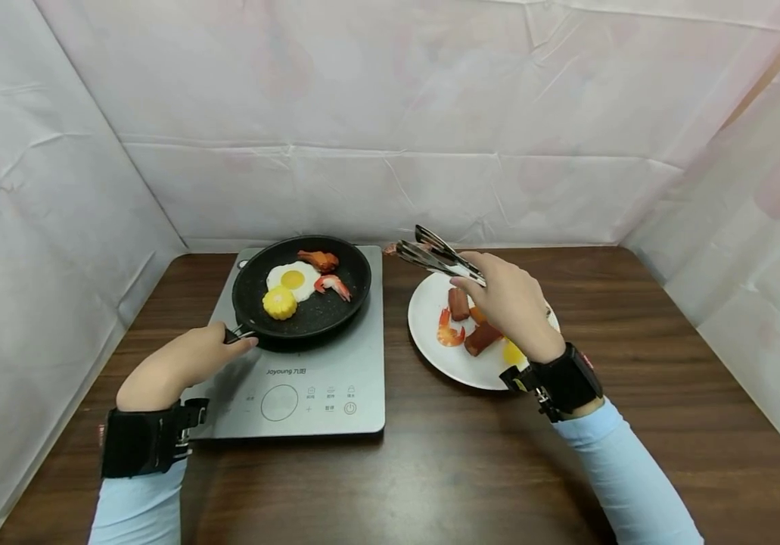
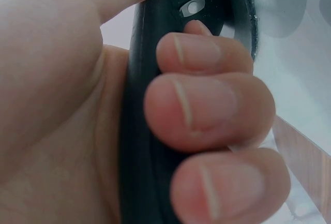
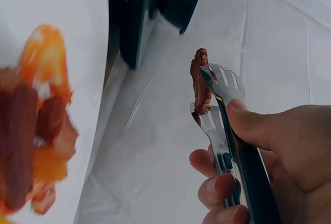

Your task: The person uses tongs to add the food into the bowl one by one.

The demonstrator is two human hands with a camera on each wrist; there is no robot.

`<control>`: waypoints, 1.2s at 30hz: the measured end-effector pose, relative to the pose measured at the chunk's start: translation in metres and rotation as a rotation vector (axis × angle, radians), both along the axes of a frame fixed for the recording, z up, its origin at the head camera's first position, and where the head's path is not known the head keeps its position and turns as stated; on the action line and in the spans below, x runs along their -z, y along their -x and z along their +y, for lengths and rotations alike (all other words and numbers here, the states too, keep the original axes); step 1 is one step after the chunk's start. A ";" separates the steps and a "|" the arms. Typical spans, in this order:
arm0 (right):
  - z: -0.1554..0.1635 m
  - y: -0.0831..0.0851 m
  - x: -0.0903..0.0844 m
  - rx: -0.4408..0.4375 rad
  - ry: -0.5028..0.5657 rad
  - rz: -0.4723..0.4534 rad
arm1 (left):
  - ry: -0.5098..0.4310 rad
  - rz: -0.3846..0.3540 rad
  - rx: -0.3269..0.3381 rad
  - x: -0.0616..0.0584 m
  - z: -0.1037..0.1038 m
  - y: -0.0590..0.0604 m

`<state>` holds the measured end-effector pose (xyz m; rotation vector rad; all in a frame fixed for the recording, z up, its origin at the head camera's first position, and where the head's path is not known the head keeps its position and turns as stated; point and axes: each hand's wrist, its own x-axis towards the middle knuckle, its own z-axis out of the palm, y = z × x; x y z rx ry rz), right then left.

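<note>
Tongs [image 1: 439, 257] are pinching a small reddish-brown piece of food [image 3: 199, 81] at their tips, above the gap between the white plate [image 1: 424, 318] and the black frying pan [image 1: 302, 289]. The right hand [image 1: 508, 303] is clamping the tong arms together, thumb on top and fingers curled beneath, as the right wrist view is showing. The left hand [image 1: 181, 363] is wrapping around the pan handle [image 2: 150, 105], fingers closed fully on it, steadying the pan on the grey induction cooker [image 1: 335, 356] that is sitting on the dark wooden worktop [image 1: 635, 318].

Judging from this, the carry is going well if the squeeze is kept even, since the piece is hanging at the very tips and looks easy to drop. Keeping the tongs level and low over the pan, aiming for the bare patch beside the fried egg [image 1: 294, 278], the shrimp [image 1: 333, 284] and the corn [image 1: 280, 303], and holding the handle firm should be helping.

Writing: the cooker is reading "Joyoung" followed by Chinese characters; the small labels beside its round control are too small to read.
</note>
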<state>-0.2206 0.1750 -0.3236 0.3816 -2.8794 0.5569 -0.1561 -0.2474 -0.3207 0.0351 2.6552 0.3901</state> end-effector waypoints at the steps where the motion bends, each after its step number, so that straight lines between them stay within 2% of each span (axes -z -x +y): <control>1: -0.005 0.000 -0.001 -0.010 0.000 0.006 | 0.002 0.000 0.001 0.000 0.000 0.000; 9: -0.044 0.005 -0.012 -0.099 -0.026 0.049 | 0.010 -0.006 -0.003 0.000 0.001 0.001; 19: -0.097 0.007 -0.025 -0.237 -0.124 0.119 | 0.008 0.005 0.010 0.000 0.007 0.003; 28: -0.142 0.020 -0.027 -0.306 -0.193 0.088 | 0.009 -0.014 0.001 -0.001 0.009 0.005; 36: -0.156 0.031 -0.020 -0.308 -0.210 0.011 | 0.015 -0.013 -0.010 0.000 0.014 0.007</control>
